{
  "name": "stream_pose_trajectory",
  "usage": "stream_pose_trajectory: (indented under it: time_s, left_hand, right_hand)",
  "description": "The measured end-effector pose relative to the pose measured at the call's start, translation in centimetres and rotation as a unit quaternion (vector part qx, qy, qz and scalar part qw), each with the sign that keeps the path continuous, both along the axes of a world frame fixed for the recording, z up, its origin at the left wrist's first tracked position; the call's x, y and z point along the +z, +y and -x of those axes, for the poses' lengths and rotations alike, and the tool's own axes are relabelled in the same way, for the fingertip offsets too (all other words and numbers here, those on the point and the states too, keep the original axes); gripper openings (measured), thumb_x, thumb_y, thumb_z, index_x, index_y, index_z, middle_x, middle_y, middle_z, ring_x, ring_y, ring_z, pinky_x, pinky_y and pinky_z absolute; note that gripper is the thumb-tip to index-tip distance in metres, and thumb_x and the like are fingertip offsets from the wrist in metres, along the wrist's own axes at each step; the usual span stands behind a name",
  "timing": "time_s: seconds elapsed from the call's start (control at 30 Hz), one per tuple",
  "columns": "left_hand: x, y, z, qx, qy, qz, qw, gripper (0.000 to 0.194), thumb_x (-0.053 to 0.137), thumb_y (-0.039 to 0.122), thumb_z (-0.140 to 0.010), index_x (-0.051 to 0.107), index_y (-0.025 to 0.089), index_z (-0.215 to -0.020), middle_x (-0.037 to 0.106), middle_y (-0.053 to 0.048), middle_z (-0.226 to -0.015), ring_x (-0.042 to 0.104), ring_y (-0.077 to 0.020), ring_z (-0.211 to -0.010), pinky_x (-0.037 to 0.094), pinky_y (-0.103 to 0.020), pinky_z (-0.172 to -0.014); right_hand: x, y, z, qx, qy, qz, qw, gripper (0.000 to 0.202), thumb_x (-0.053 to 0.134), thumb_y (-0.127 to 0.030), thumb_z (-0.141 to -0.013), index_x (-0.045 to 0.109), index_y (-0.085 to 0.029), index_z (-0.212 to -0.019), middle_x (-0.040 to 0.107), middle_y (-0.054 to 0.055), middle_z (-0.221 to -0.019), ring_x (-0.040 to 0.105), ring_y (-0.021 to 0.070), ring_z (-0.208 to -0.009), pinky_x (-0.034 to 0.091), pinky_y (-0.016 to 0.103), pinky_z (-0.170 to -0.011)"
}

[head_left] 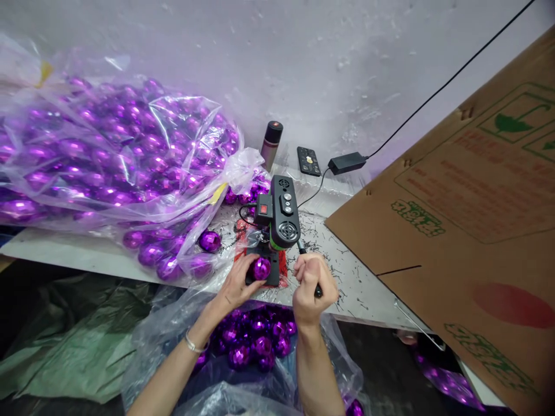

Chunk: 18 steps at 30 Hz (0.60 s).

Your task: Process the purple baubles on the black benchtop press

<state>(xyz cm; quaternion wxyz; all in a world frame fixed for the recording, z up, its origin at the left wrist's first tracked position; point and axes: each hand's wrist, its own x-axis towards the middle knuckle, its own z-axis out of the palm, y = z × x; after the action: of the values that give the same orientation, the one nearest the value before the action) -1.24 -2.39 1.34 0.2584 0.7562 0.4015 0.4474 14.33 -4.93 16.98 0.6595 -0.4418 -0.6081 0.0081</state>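
My left hand holds a shiny purple ball between thumb and fingers, at the black base of a small black machine. My right hand is wrapped round the machine's lever, whose black end shows below the fist. A box with a red switch is on the machine's left side. Red material lies under the base. Just left of the machine, a loose purple ball rests on the white table.
A large clear bag of purple balls fills the left. More balls lie in plastic below the table edge. Behind stand a bottle, a dark phone-like object and a power adapter. A cardboard box is at right.
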Motion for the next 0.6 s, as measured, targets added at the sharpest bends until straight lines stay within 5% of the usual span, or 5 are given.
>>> stream_pose_trajectory:
  time_s: [0.13, 0.23, 0.33, 0.47, 0.6]
  left_hand:
    - [2.0, -2.2, 2.2, 0.071, 0.032, -0.047, 0.996, 0.07, 0.068, 0.054, -0.101, 0.048, 0.019, -0.159, 0.065, -0.021, -0.151, 0.064, -0.0373, -0.141, 0.054, -0.056, -0.117]
    - [4.1, -0.1, 4.8, 0.188, 0.07, -0.039, 0.979, 0.043, 0.049, 0.037, -0.11, 0.06, 0.02, -0.147, 0.071, -0.018, -0.142, 0.066, -0.0343, -0.135, 0.051, -0.055, -0.119]
    - [5.4, 3.0, 7.1, 0.288, 0.163, 0.012, 0.944, 0.037, 0.048, 0.035, -0.108, 0.068, 0.016, -0.134, 0.074, -0.02, -0.126, 0.071, -0.0367, -0.119, 0.054, -0.055, -0.109]
    - [5.8, 4.7, 8.1, 0.28, 0.279, 0.106, 0.913, 0.044, 0.058, 0.045, -0.104, 0.066, 0.017, -0.136, 0.074, -0.018, -0.112, 0.075, -0.0363, -0.099, 0.059, -0.047, -0.09]
    - [5.8, 5.0, 8.0, 0.233, 0.215, 0.122, 0.941, 0.047, 0.068, 0.045, -0.098, 0.065, 0.021, -0.139, 0.074, -0.016, -0.121, 0.076, -0.0349, -0.105, 0.06, -0.047, -0.094]
  right_hand:
    - [-1.5, -0.2, 0.2, -0.001, -0.011, -0.026, 1.0, 0.037, 0.047, -0.009, -0.105, 0.05, -0.022, -0.07, 0.052, -0.003, -0.064, 0.058, 0.0131, -0.063, 0.042, 0.029, -0.058]
    - [-2.2, -0.2, 0.2, -0.003, -0.008, -0.033, 0.999, 0.037, 0.047, -0.009, -0.104, 0.049, -0.023, -0.07, 0.05, -0.003, -0.062, 0.058, 0.0137, -0.064, 0.042, 0.029, -0.058]
    - [-2.3, -0.2, 0.1, -0.003, -0.015, -0.033, 0.999, 0.037, 0.047, -0.009, -0.104, 0.049, -0.023, -0.07, 0.05, -0.003, -0.063, 0.058, 0.0138, -0.063, 0.042, 0.03, -0.058]
    - [-2.6, -0.2, 0.0, -0.004, -0.027, -0.027, 0.999, 0.038, 0.045, -0.01, -0.104, 0.049, -0.023, -0.069, 0.052, -0.002, -0.063, 0.057, 0.0143, -0.063, 0.042, 0.031, -0.059]
    - [-2.8, -0.3, 0.0, -0.01, -0.027, -0.029, 0.999, 0.038, 0.046, -0.009, -0.104, 0.049, -0.023, -0.069, 0.05, -0.003, -0.062, 0.058, 0.0149, -0.064, 0.042, 0.031, -0.061]
